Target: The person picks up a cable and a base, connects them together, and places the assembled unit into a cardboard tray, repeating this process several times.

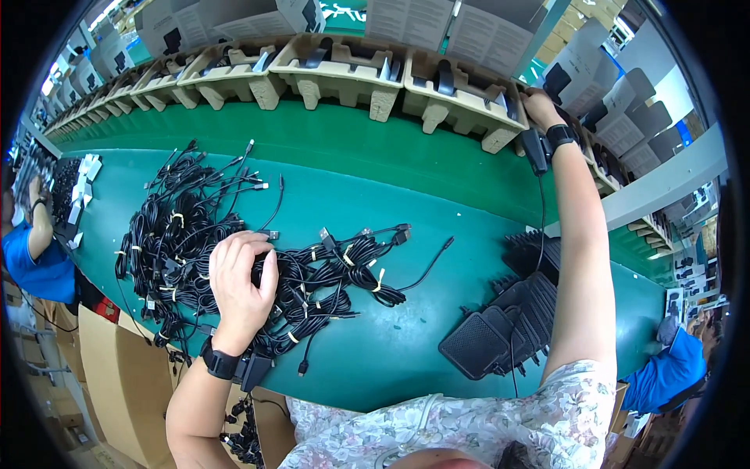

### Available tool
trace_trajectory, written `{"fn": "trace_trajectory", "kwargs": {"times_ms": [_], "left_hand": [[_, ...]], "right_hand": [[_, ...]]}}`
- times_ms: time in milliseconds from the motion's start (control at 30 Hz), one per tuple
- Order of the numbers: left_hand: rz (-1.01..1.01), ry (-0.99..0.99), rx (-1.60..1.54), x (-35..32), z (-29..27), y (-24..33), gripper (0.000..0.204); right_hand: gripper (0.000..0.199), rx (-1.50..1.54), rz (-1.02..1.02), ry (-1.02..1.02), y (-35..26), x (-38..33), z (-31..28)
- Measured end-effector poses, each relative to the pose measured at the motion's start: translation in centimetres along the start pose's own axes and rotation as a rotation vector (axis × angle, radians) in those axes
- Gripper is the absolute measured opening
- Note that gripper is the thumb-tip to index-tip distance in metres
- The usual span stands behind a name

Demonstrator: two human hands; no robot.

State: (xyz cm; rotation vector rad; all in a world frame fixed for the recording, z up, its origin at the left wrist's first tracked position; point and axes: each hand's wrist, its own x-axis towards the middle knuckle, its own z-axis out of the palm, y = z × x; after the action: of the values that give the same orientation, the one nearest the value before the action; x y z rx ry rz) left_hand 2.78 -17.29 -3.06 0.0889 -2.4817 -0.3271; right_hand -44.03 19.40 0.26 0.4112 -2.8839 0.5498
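Observation:
My left hand rests on a large pile of black cables, its thumb apart from the curved fingers. Nothing plainly sits in its grip. The cables are coiled and tied with pale bands, and several plug ends stick out. My right arm stretches to the far right, where my right hand is at the end of a moulded pulp tray. Its fingertips are partly hidden there. Each wrist wears a black band, and a black box-shaped unit with a cord hangs by the right one.
Black ribbed pads are stacked on the green table at right. A row of pulp trays with dark parts runs along the raised green ledge, with open printed boxes behind. Blue-clad people work at far left and right. Cardboard boxes stand below left.

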Motion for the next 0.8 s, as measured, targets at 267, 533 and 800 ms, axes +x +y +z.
{"fn": "trace_trajectory", "kwargs": {"times_ms": [267,533,800], "left_hand": [[0.048,-0.013,-0.035,0.7,0.9,0.3,0.006],[0.016,0.064,-0.01,0.9,2.5,-1.1,0.008],[0.06,0.112,0.04,0.6,2.5,-1.1,0.009]], "right_hand": [[0.028,-0.368,0.194,0.275,2.9,1.2,0.1],[0.018,-0.573,0.201,-0.043,-4.2,-8.6,-4.3],[0.03,-0.366,-0.746,0.104,-10.3,-26.8,-6.4]]}}
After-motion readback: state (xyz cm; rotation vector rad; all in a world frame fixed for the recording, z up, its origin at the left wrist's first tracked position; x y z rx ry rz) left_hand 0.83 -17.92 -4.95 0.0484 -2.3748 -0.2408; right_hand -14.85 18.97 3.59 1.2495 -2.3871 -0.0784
